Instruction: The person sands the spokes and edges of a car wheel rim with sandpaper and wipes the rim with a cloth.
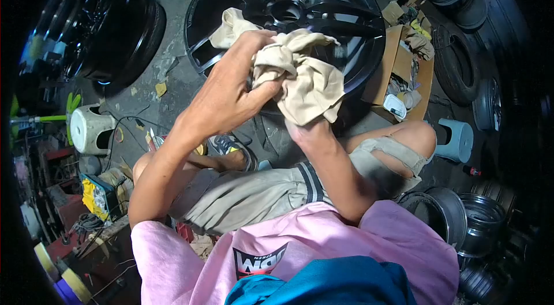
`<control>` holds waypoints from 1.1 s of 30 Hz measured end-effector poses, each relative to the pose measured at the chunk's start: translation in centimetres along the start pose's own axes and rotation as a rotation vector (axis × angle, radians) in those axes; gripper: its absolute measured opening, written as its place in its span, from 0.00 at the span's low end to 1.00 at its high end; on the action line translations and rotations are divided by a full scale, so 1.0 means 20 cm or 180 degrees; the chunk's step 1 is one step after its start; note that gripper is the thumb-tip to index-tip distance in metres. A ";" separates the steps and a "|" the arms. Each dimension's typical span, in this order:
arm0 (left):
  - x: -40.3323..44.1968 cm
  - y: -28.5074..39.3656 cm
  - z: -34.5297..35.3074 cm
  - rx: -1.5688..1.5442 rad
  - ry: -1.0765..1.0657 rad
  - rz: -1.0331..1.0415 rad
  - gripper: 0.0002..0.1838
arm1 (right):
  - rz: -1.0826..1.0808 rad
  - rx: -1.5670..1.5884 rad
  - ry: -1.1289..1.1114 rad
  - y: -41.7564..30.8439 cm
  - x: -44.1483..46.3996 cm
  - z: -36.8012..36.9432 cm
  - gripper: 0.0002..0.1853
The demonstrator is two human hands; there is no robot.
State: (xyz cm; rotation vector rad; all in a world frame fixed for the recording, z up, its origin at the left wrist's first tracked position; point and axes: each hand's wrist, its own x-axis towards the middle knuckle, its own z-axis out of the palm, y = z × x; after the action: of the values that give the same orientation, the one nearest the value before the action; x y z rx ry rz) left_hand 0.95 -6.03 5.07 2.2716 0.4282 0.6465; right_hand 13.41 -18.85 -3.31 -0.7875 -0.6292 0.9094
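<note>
Cloth (314, 88), pale and crumpled, is bunched between the two hands above the near part of a dark alloy wheel (346, 28), which lies face up on the floor (173, 45) just beyond the person's legs. The left hand (228, 88) has its grip closed on the bunched fabric, thumb on the near side, while one loose end shows to the left of the fingers. The right hand (304, 131) is mostly covered by the hanging folds, so I cannot tell how far open its grip is. Judging by the gathered folds, the step in hand looks like arranging the fabric; whether any of it touches the wheel is probably not something this angle can settle. Putting it to the wheel's face would call for a flat, padded fold, with loose ends kept clear of the spokes. An open cardboard box (398, 57) sits to the right.
</note>
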 end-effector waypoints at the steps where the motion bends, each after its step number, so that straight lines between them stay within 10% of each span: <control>1: 0.02 0.01 -0.01 -0.0368 -0.0054 -0.0195 0.34 | -0.0372 -0.0795 -0.0024 0.04 0.00 -0.03 0.23; 3: 0.04 0.01 -0.01 -0.0492 0.0095 -0.0241 0.34 | -0.1125 -0.2464 0.0229 0.08 0.00 -0.04 0.25; 6: 0.05 -0.03 -0.04 -0.0953 -0.0021 -0.0504 0.33 | -0.0359 0.0278 -0.0185 0.01 -0.01 0.03 0.26; 11: 0.07 0.00 -0.03 -0.0823 0.0170 -0.0119 0.30 | 0.1168 0.1513 -0.0013 -0.28 0.11 0.09 0.15; 22: 0.05 -0.05 -0.14 -0.1652 -0.1290 -0.0844 0.56 | 0.0063 -0.0793 -0.0201 -0.19 0.09 0.11 0.16; 33: 0.07 0.02 -0.08 -0.1795 -0.0243 -0.1211 0.28 | -0.0658 -0.1744 -0.0827 -0.25 0.24 0.06 0.34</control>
State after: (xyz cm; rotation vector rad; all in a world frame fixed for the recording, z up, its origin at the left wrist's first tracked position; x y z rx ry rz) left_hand 1.21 -4.82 6.77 1.6188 0.5438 0.4150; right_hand 17.01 -16.24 2.14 -1.0740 -1.1965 0.6557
